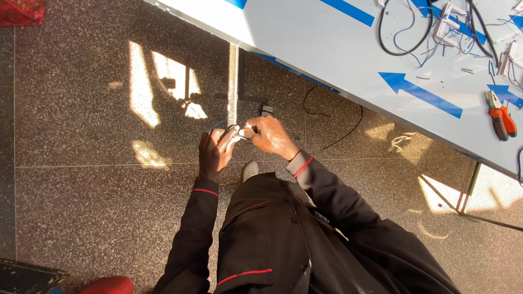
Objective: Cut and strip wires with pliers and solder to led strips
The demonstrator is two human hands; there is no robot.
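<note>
Both hands' (pixel 239 142) grip on small white part (pixel 235 136) w/ blue wire (pixel 216 124).

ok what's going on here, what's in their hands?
A person in a dark jacket stands beside a white worktable and holds a small pale part in front of them with both hands. The left hand grips it from below; the right hand works at it from the side. A thin blue wire sticks out past the left hand. What the part is cannot be told. On the table lie orange-handled pliers, black cable and wire offcuts.
</note>
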